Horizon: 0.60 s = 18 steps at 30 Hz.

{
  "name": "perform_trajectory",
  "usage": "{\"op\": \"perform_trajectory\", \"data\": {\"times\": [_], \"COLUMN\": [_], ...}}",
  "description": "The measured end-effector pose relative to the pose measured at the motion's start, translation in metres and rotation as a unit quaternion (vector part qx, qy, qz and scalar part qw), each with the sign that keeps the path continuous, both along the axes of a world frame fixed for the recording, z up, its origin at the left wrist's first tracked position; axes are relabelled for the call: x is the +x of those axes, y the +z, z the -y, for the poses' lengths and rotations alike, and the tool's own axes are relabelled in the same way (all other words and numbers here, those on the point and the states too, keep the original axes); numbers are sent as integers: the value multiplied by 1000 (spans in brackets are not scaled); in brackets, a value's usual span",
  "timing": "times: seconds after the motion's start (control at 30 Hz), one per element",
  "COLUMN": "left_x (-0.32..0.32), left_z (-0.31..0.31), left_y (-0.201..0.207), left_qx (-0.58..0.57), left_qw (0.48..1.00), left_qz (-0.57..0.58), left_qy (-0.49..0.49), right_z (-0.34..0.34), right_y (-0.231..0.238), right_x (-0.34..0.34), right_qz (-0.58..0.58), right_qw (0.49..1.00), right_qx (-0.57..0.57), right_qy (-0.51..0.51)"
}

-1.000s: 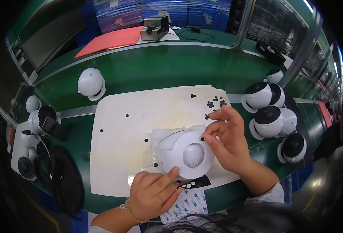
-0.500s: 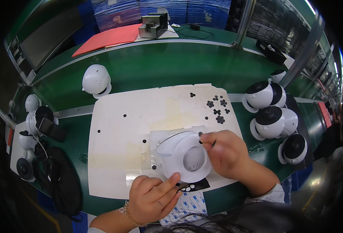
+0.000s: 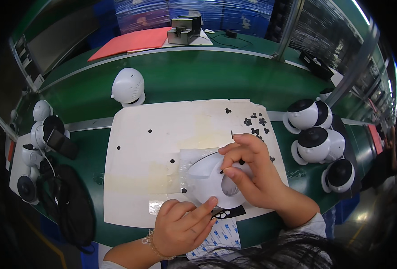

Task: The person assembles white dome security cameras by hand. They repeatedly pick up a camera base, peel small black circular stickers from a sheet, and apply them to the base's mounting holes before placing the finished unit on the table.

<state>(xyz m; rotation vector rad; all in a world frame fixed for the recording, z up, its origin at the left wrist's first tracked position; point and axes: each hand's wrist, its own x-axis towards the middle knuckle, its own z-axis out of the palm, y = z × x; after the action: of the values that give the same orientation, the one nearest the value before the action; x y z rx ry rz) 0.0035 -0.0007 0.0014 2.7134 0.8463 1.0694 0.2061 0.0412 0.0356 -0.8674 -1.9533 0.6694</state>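
Near the front edge of a flat white board (image 3: 133, 170), your left hand (image 3: 180, 227), grip unclear, touches a rounded white plastic housing (image 3: 205, 187); your right hand (image 3: 256, 172) pinches a black disc (image 3: 222, 171).

- White sheet (image 3: 224, 235): blue lettering repeated across its face, the only print I can read from here
- Blue film-wrapped stack (image 3: 247, 10) behind: pale marks too small for me to make out

A strip light (image 3: 360, 10) glares at upper right, and fisheye distortion bends lines toward black corners.
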Motion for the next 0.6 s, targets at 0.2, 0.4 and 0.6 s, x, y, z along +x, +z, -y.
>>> {"op": "perform_trajectory", "data": {"times": [0.2, 0.4, 0.6], "left_x": [-1, 0, 1], "left_z": [0, 1, 0], "left_y": [-1, -2, -1], "left_qx": [-1, 5, 5], "left_qw": [1000, 1000, 1000], "left_qz": [4, 7, 7], "left_qy": [3, 2, -2], "right_z": [-1, 1, 14], "right_y": [-4, -8, 4], "right_x": [-2, -4, -2], "right_qz": [-19, -56, 250], "right_qw": [1000, 998, 928], "right_qx": [8, -14, 247], "right_qy": [18, 13, -125]}}
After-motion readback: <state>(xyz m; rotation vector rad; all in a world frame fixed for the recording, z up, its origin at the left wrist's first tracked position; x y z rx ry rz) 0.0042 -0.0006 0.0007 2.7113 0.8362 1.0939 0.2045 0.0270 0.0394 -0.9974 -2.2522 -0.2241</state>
